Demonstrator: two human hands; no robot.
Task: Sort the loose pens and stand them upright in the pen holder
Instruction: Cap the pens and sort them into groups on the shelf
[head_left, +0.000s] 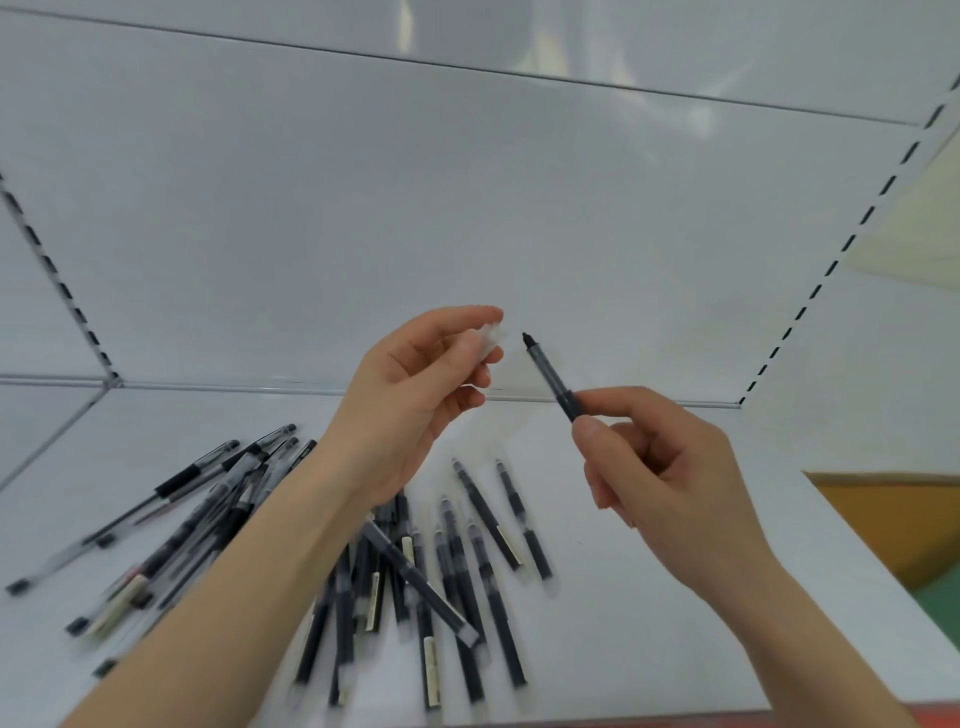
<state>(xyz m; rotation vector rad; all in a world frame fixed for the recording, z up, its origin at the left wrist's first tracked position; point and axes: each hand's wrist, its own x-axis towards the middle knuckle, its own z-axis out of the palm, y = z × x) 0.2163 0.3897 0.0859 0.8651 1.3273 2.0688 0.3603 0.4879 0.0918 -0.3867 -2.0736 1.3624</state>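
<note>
Where the shelf (649, 597) meets its white back panel (467, 208), open surface runs along the back edge and down the right side to the right edge. Slotted uprights (841, 249) rise from the back corners. Loose pens (485, 512) lie fanned over the front left and front middle, several crossing, under the left forearm and between the arms. Above them, near the back edge, the right hand (670, 467) grips a dark pen (553, 379) by its lower barrel, tip up. Just beside that tip, not touching it, the left hand (415, 400) pinches a clear cap (491, 335).
</note>
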